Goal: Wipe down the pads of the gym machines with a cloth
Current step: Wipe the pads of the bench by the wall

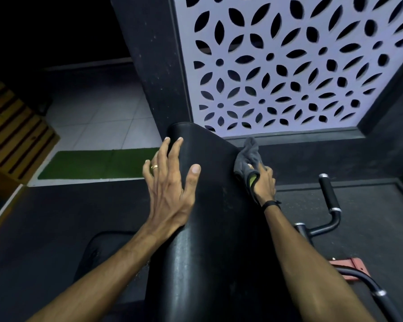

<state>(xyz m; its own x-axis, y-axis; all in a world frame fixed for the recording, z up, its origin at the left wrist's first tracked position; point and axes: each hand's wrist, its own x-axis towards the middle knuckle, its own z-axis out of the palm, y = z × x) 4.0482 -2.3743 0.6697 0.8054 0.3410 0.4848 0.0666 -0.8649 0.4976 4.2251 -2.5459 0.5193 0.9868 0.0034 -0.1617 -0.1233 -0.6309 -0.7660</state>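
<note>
Pad [209,217]: long black upholstered backrest, runs up centre frame from the bottom edge, top end rounded, just below the white lattice panel [289,66]. Cloth [247,156]: grey, bunched against pad's right edge near the top, one corner sticking up; green patch shows on its underside by the palm. Right hand [264,182] grip: fingers curled round cloth, pressing it on pad's edge; black band on that wrist. Left hand [170,180] grip: wide, holds nothing, fingers spread and laid over pad's left edge, thumb on the pad face, ring on one finger. Right of pad: black handle [329,194] w/ chrome collars, tilted up from a bent tube; red plate [349,268] lower down, partly hidden by forearm. Left of pad: green mat strip [98,163] on pale floor tiles, wooden slatted crate [12,126] further left. Second dark pad [102,249] low-left, under left forearm.
</note>
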